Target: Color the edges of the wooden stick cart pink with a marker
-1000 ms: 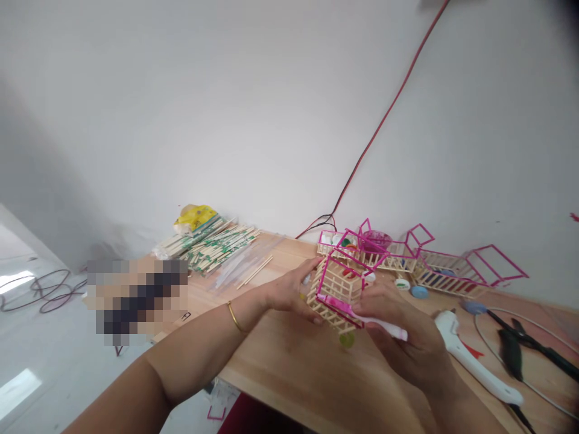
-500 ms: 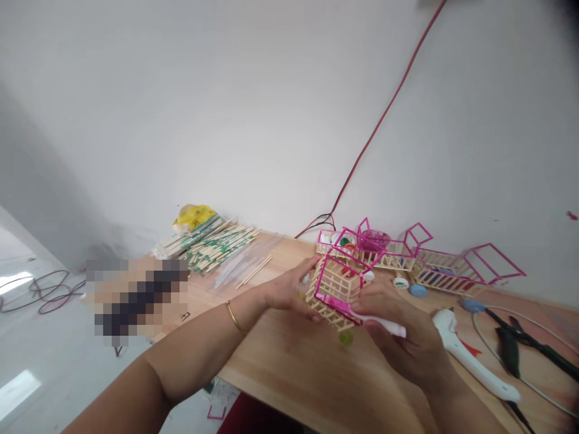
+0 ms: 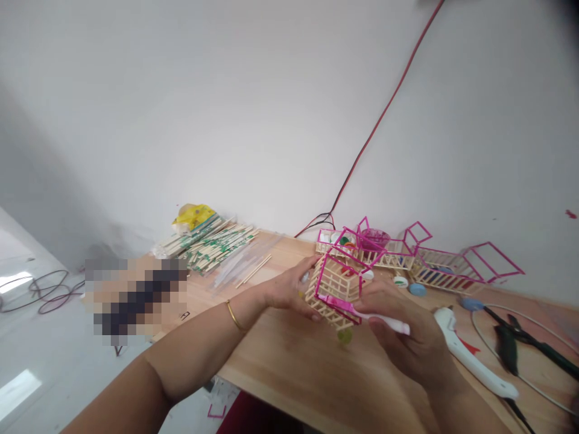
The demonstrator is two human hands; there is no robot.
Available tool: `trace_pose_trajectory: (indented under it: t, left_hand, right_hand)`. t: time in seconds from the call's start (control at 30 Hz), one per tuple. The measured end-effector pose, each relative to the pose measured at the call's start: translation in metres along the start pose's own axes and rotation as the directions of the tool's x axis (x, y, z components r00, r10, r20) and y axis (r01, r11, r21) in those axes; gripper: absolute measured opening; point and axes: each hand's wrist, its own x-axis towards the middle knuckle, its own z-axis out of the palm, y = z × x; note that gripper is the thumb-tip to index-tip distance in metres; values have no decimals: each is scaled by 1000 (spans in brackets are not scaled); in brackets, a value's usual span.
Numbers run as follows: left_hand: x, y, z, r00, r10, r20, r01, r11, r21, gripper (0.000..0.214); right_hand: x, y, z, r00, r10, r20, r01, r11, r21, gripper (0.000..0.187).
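A small basket of pale wooden sticks with pink edges (image 3: 335, 288) is held just above the wooden table (image 3: 289, 355), tilted. My left hand (image 3: 289, 289) grips its left side, fingers wrapped under the bottom. My right hand (image 3: 402, 331) is closed on a white marker with a pink tip (image 3: 380, 320), and the tip lies along the basket's lower front edge. A green bottle cap (image 3: 344, 336) sits on the table under the basket.
More pink-edged stick baskets (image 3: 425, 259) and bottle caps line the back by the wall. A white glue gun (image 3: 470, 358) and dark pliers (image 3: 506, 346) lie at right. Bundled chopsticks (image 3: 212, 244) lie at back left. A red cable (image 3: 384, 114) runs up the wall.
My right hand has slid the marker slightly along the basket's lower edge. The left hand and basket have hardly moved.
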Motion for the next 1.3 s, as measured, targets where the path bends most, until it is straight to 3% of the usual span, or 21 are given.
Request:
trace_pose_trajectory:
  t: [0.23,0.4,0.57,0.77,1.03,1.3]
  left_hand:
    - [0,1,-3,998,42,-52,-45,997,-62,120]
    - [-1,1,-3,973,-2,-233,1,1000,-6,123]
    - [0,2,-2,921,-4,-390,22,999,42,129]
    - [0,5,-1,907,-9,-422,26,999,33,125]
    - [1,4,-2,896,-40,-442,32,999,-25,123]
    - [1,0,-1,898,-19,-440,27,1000,13,122]
  right_hand:
    - [-5,5,-6,987,83,-134,-93,993,-67,14]
    - [-2,1,-2,986,-42,-163,14,985,-170,19]
    - [0,-1,2,987,-136,-89,110,961,-253,24]
    - [0,1,-1,987,-129,-92,97,951,-292,22]
    - [-1,3,-11,978,-99,-184,30,938,-345,15]
    - [-1,1,1,982,-159,-100,125,951,-284,27]
